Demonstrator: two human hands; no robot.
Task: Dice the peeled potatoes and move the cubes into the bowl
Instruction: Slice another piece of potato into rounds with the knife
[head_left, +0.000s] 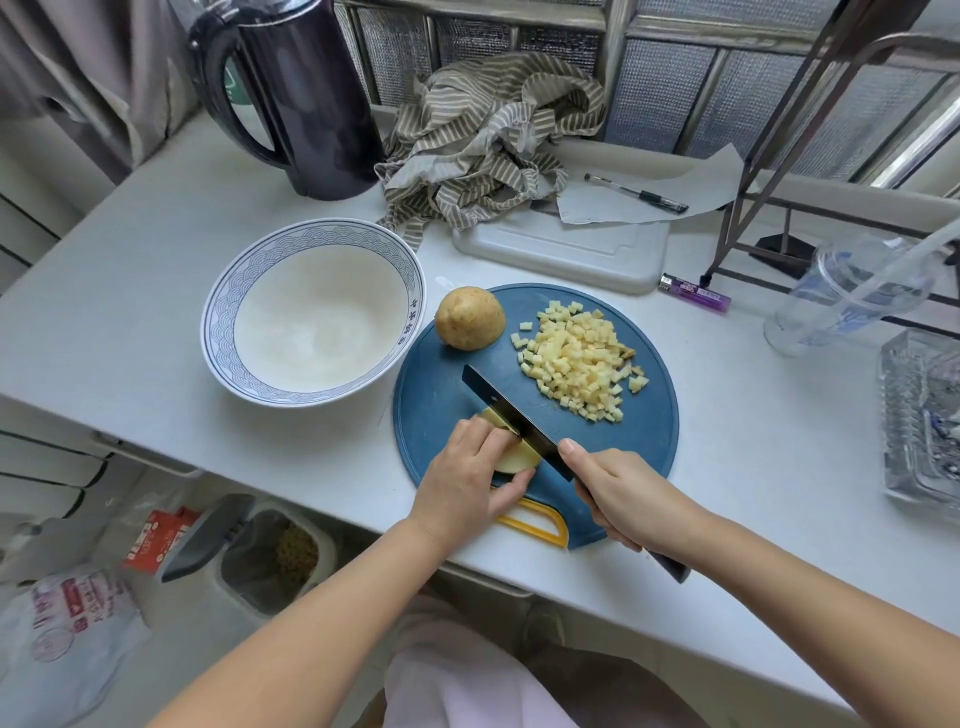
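left hand (470, 475) curled over pale potato slab (514, 457) on round blue cutting board (649, 441), right hand (621, 496) gripping black-bladed knife (511, 418), heap of small potato cubes (576, 358), white blue-rimmed bowl (311, 312)

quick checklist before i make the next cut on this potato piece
1. Left hand holds the potato piece down on the cutting board: ok
2. Right hand grip round the knife handle: ok
3. Left fingertips clear of the blade: cannot tell, they sit right beside it
4. Diced cubes out of the blade's path: ok
5. Bowl empty, beside the board: ok
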